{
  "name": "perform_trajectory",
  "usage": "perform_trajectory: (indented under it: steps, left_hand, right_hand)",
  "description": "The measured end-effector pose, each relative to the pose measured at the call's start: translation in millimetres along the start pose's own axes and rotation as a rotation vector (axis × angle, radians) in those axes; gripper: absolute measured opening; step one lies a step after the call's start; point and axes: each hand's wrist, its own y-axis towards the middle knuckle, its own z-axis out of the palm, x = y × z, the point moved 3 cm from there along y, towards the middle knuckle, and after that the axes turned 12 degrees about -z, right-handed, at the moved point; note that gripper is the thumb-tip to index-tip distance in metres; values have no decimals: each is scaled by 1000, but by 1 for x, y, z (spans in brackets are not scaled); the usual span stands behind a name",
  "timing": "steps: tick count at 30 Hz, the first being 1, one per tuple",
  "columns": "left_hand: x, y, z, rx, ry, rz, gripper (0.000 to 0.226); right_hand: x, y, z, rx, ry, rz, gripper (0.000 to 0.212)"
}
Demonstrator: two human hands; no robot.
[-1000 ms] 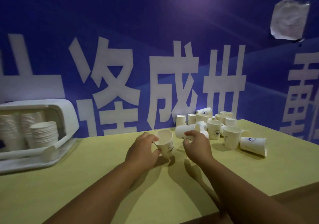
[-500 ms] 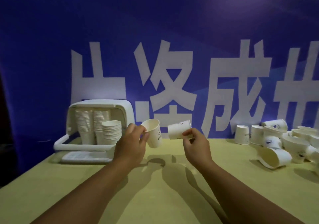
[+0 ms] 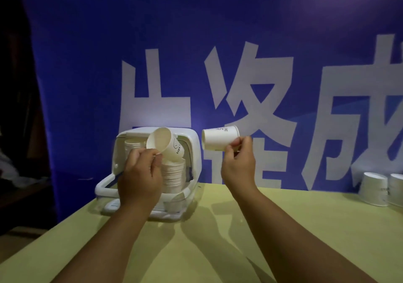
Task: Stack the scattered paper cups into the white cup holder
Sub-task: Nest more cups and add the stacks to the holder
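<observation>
Left grip point(image 3: 139, 173), right grip point(image 3: 238, 163): cup point(image 3: 171, 148) each

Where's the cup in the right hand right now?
Head view, centre: the right-hand cup is held sideways in the air by the right hand, just right of the white cup holder, in front of the blue banner.

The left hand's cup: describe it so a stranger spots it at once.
Find the white cup holder at the table's left end. In front of it the left hand pinches a paper cup by its rim. Unlike the other held cup, its open mouth faces you.
</observation>
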Motion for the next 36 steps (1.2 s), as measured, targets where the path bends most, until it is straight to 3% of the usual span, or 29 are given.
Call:
perform_trajectory:
  steps: [6,11,15,17,20,23,26,30,33,36]
  left_hand:
    - [-1,7,-2,62,285,62,24]
    - [-6,2,7,262,482,45,13]
    - [-1,-8,19,477,249,-15,21]
    - [-3,-9,20,466,112,-66,25]
    - [-5,-7,17,441,20,-116,57]
    - [-6,-10,16,422,24,-73,81]
    - [-7,-12,15,401,26,3,90]
    - [-6,-13,18,427,33,-10,72]
    - [0,-13,22,412,101,-87,54]
    - [2,-14,22,421,145,-140,52]
  right_hand:
    - [8,0,26,10,80,-7,24]
    - [12,0,27,78,56,-66,20]
    - [18,-5,32,178,27,-125,16]
    - [21,-6,37,262,13,-153,18]
    - [23,-5,44,350,-118,-198,20]
    - [26,-7,47,440,-284,-272,22]
    - [28,-12,51,515,-355,-367,21]
    - [23,-20,54,508,-325,-303,29]
    - [13,-30,63,642,-326,-200,39]
    - [7,-35,64,691,-317,-152,47]
